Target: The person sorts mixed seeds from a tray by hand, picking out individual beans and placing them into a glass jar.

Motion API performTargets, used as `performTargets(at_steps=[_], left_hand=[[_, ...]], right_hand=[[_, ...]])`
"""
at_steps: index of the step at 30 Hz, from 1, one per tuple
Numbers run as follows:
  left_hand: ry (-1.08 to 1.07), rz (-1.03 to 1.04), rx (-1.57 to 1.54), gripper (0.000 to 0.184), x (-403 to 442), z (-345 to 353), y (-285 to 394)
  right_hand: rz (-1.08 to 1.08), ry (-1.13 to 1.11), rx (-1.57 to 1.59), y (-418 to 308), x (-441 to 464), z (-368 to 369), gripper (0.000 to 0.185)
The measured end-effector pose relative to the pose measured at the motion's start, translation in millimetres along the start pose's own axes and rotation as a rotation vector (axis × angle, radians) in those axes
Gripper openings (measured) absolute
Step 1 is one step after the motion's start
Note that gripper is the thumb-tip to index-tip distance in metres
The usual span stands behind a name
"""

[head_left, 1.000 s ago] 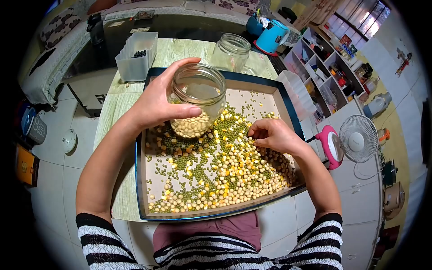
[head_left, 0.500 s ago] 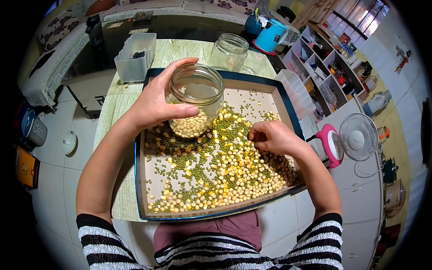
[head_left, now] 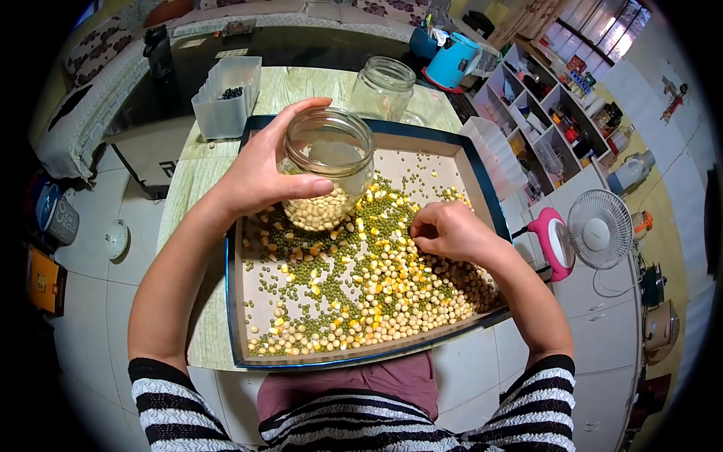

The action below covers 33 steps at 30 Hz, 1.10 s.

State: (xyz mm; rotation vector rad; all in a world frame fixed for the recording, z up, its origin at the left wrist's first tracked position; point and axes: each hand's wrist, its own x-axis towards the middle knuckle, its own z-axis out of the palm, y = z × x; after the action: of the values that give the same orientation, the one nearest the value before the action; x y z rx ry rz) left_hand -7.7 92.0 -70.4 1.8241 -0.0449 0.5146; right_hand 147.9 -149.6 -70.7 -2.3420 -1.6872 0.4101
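In the head view, the left hand (head_left: 260,172) grips a glass jar (head_left: 348,172) around its side, over the left half of the tray (head_left: 422,137), toward its far edge; whether the base touches the beans beneath is unclear. Pale beans (head_left: 320,212) lie in the jar's bottom. The right hand (head_left: 456,233) is at the loose mix near the tray's right edge, fingers curled in toward the thumb; I cannot tell whether anything is pinched there. Around it lie soybeans (head_left: 399,313), thickest toward the near right corner, with green beans (head_left: 395,216) and corn kernels (head_left: 315,290). The step in hand looks like picking from the mix; the next move seems to call for a steady jar and a light fingertip pinch.
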Motion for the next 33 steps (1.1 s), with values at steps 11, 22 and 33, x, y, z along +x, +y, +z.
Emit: performTargets(at_steps=[11,22,33], left_hand=[[-0.009,-0.003,0.007,0.097,-1.2,-0.9,0.3],[-0.002,0.004,0.023,0.098,-0.4,0.4,1.3],[-0.002,-0.002,0.002,0.098,-0.4,0.2,-0.3]], right_hand=[[0.110,0.142,0.276,-9.4,0.1,-19.6,0.006],[-0.321,0.456,0.369,-72.9,67.4,-59.1,0.013],[0.144,0.055,0.320,-9.4,-1.2,-15.8,0.019]])
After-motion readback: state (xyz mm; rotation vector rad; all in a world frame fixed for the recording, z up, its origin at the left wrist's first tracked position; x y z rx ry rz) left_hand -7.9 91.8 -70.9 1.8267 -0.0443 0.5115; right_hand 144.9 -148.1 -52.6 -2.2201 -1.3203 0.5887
